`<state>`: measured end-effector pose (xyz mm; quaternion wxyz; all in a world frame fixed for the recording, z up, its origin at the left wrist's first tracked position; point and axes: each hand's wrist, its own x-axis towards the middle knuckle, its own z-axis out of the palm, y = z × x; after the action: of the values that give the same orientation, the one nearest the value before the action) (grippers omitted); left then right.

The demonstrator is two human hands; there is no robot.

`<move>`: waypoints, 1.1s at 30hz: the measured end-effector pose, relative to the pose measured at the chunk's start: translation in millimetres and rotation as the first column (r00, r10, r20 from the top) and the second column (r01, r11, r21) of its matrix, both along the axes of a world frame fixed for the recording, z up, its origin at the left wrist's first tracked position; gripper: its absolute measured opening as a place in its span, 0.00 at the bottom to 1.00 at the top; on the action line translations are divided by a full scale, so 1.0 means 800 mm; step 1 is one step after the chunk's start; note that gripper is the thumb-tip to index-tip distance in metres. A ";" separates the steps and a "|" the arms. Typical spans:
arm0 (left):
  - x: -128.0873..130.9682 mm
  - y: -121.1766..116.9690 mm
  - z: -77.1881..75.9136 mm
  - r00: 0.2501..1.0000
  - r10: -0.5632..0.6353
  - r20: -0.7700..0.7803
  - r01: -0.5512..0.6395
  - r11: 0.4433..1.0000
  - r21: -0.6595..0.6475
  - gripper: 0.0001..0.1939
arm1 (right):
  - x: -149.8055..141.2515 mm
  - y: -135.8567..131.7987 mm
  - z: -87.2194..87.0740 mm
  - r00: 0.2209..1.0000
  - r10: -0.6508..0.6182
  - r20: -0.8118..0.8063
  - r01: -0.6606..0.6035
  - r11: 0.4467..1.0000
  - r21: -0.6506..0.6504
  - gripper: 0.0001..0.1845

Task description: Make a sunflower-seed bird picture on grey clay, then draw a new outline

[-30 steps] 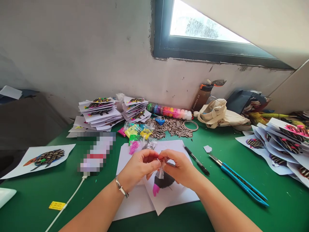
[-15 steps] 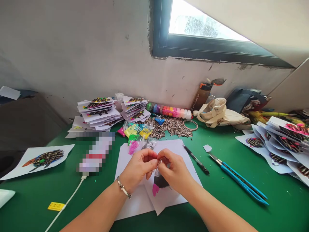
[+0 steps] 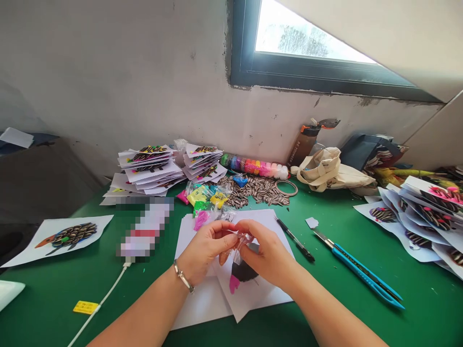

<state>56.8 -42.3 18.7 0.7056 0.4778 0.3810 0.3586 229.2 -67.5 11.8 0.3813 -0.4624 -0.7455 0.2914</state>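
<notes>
My left hand (image 3: 206,250) and my right hand (image 3: 265,253) meet above a white sheet (image 3: 253,294) on the green table. Both pinch a small clear plastic bag (image 3: 240,241) stretched between the fingertips. Below the bag, on the sheet, lies a dark shape with a pink tip (image 3: 240,275). A silver bracelet (image 3: 183,277) is on my left wrist. More small bags of coloured clay (image 3: 204,197) lie just beyond the sheet.
Stacks of finished seed pictures (image 3: 150,166) stand at the back left, more (image 3: 428,212) at the right. A heap of sunflower seeds (image 3: 258,189), a row of clay pots (image 3: 255,167), a black pen (image 3: 294,238), a blue knife (image 3: 360,269), a cloth bag (image 3: 331,168), a cable (image 3: 101,303).
My hands shifted slightly while working the small bag; the right hand's fingers have drawn a little apart from the left, stretching the bag's top.
</notes>
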 end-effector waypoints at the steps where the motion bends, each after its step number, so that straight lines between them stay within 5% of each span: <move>1: 0.000 0.000 0.000 1.000 0.010 0.008 -0.010 1.000 -0.018 0.14 | 0.001 0.000 -0.001 1.000 0.001 0.007 -0.001 1.000 0.023 0.18; 8: 0.000 0.000 0.000 0.989 0.143 0.032 -0.137 0.979 -0.148 0.14 | -0.003 -0.002 -0.001 0.993 -0.121 0.006 0.121 0.992 0.039 0.16; 17: 0.002 -0.003 0.004 0.999 0.040 0.028 -0.037 0.995 -0.092 0.18 | -0.011 -0.004 -0.005 0.984 -0.176 0.020 0.176 0.984 -0.021 0.13; 24: 0.002 -0.002 0.002 0.995 0.099 0.004 -0.098 0.993 -0.060 0.16 | -0.016 -0.007 -0.008 0.989 -0.146 -0.004 0.146 0.985 0.093 0.06; 33: 0.009 -0.008 0.001 0.980 0.197 0.022 -0.194 0.976 -0.099 0.17 | -0.015 -0.004 -0.012 0.976 -0.218 -0.026 0.219 0.958 0.185 0.10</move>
<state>63.6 -48.9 19.7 0.6950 0.3976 0.4321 0.4150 216.8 -70.4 2.5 0.4548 -0.5033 -0.7130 0.1776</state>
